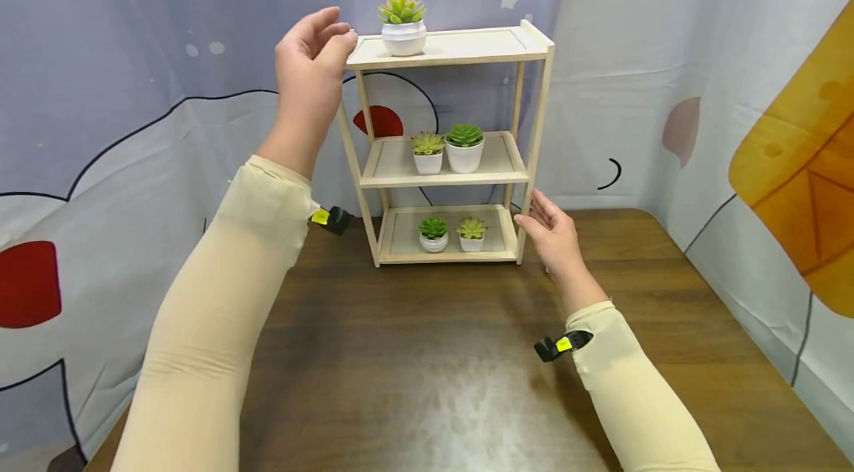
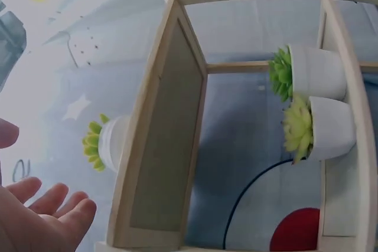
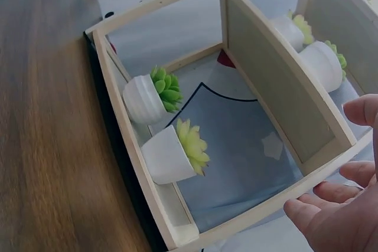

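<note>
A small three-tier wooden shelf stands on the table. My left hand is raised beside its top left corner, fingers loosely bent with nothing between them. Near it, a succulent in a round white pot sits on the top tier. Low on the other side, my right hand is at the right post, thumb and fingers spread and fingertips right at the wood. The middle tier bears a yellow-green succulent and a darker green succulent. Below them stand a round-potted succulent and a square-potted succulent.
The brown wooden table stretches in front of the shelf. Patterned curtains hang behind and on both sides, close to the table's edges. Each sleeve carries a small black wrist camera, the left camera and the right camera.
</note>
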Motion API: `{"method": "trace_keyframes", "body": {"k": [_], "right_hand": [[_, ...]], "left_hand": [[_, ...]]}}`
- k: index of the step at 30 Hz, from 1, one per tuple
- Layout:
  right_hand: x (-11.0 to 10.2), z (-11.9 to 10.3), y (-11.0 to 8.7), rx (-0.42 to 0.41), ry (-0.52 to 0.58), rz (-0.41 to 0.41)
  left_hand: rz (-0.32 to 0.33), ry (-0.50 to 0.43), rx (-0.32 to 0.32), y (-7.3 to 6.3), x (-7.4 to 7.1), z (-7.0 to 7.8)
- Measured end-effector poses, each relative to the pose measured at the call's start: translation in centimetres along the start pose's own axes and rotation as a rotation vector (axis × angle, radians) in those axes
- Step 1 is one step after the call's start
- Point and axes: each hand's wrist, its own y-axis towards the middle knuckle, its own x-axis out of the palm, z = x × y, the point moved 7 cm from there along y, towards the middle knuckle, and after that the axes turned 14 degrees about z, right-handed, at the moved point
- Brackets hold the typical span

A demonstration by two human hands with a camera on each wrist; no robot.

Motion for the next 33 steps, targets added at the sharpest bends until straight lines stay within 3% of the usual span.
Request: {"method": "trace_keyframes", "body": {"k": [5,15,23,33], "right_hand": [[0.3,0.1,0.1,0.001,0.042,0.055],[-0.1,0.3,0.2,0.014,0.090,0.157],[-0.3,0.5,0.0,0.032,0.096,0.190],[-0.3,0.5,0.0,0.023,0.104,0.193]], "left_hand": [[-0.021,0.100,-0.088,2.0,1.5,0.0],[-0.163,0.404,-0.210,4.0,5.6,-0.2],[-0.178,0.472,-0.301,4.7,7.3,-0.6],[-0.229,0.635,-0.245,5.1,8.7,0.0]]}}
